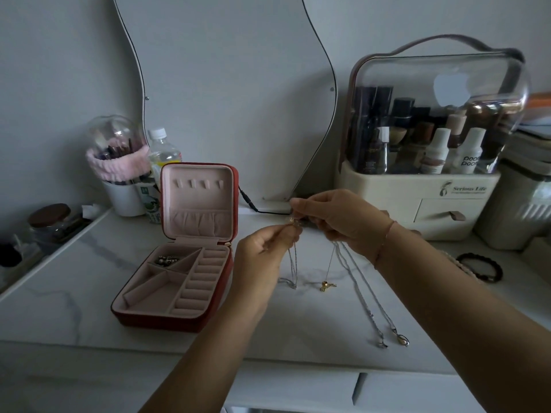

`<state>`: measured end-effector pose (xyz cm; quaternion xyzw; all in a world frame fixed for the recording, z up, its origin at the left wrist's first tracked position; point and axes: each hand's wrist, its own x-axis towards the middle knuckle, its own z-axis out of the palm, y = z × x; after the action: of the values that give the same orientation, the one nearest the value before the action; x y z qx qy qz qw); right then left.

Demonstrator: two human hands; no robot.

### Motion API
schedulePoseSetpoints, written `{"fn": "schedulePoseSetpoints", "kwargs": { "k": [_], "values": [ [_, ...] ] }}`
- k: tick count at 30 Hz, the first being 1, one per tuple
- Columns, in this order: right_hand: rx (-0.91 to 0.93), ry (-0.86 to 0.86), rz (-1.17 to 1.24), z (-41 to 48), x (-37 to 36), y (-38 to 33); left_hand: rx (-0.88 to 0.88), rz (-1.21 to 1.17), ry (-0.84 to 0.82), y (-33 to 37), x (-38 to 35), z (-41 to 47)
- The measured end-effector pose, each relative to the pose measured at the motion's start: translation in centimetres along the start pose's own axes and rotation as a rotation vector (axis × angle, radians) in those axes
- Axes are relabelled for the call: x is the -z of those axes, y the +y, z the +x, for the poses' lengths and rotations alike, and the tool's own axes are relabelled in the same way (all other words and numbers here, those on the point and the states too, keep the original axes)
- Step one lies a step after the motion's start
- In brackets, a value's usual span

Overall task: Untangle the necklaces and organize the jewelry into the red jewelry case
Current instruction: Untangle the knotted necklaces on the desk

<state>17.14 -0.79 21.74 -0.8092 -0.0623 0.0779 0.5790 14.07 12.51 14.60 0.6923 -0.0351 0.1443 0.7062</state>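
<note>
White marble tabletop (74, 278) fills lower frame. Clear-domed cosmetics organizer (429, 150) upper right. Red jewelry case (185, 248) left of centre, lid upright, small beads in its top-left compartment. Left hand (265, 251) and right hand (337, 216) at centre, fingertips pinching a knot of tangled necklaces (343, 272); silver chains trail down-right across the marble, gold pendant (326, 285) touching it. Black bracelet (480, 268) far right.
</note>
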Motion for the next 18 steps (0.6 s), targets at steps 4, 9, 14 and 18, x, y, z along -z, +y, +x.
{"fn": "schedulePoseSetpoints", "kwargs": {
  "k": [4, 9, 14, 18],
  "values": [
    [-0.047, -0.040, -0.108, -0.1, 0.6, 0.7, 0.018, 0.064, -0.009, -0.2, 0.6, 0.4],
    [0.030, -0.123, -0.352, -0.6, 1.1, 1.3, 0.023, 0.179, -0.052, -0.4, 1.1, 1.1],
    [0.087, -0.127, -0.419, -0.8, 1.1, 1.7, 0.022, 0.223, -0.141, -0.2, 1.2, 1.3],
    [0.131, -0.067, -0.350, -0.8, 1.4, 1.7, 0.059, 0.225, -0.207, 0.2, 1.4, 1.1]
  ]
}}
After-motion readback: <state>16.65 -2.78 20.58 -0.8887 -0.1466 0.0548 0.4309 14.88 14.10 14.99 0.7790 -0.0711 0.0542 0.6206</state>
